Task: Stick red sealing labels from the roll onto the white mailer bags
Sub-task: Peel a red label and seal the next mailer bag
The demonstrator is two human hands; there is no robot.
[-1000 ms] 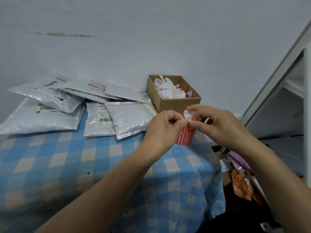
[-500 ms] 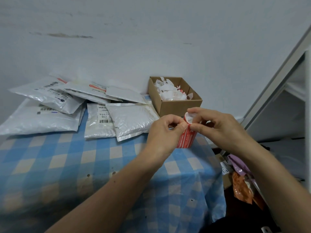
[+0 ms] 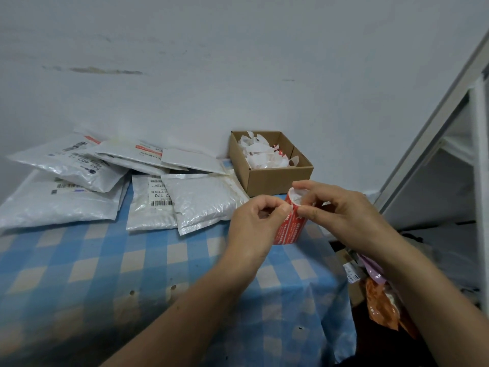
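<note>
Over the worktop (image 3: 158,260) edge, your left hand (image 3: 254,223) and right hand (image 3: 341,215) both pinch the red label roll (image 3: 289,230).

Worktop covered by a blue-and-cream checked cloth (image 3: 105,274), open brown cardboard box (image 3: 275,178) at its far right corner against the pale grey wall (image 3: 238,62), crumpled white paper scraps (image 3: 262,154) inside the box, white metal shelf frame (image 3: 479,154) at right, orange plastic packet (image 3: 381,305) and purple plastic packet (image 3: 370,268) below the worktop edge.

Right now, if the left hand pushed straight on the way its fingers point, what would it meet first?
The red label roll: the left hand is pinching at its edge. Just beyond sits the right hand, though depth is unclear.
</note>
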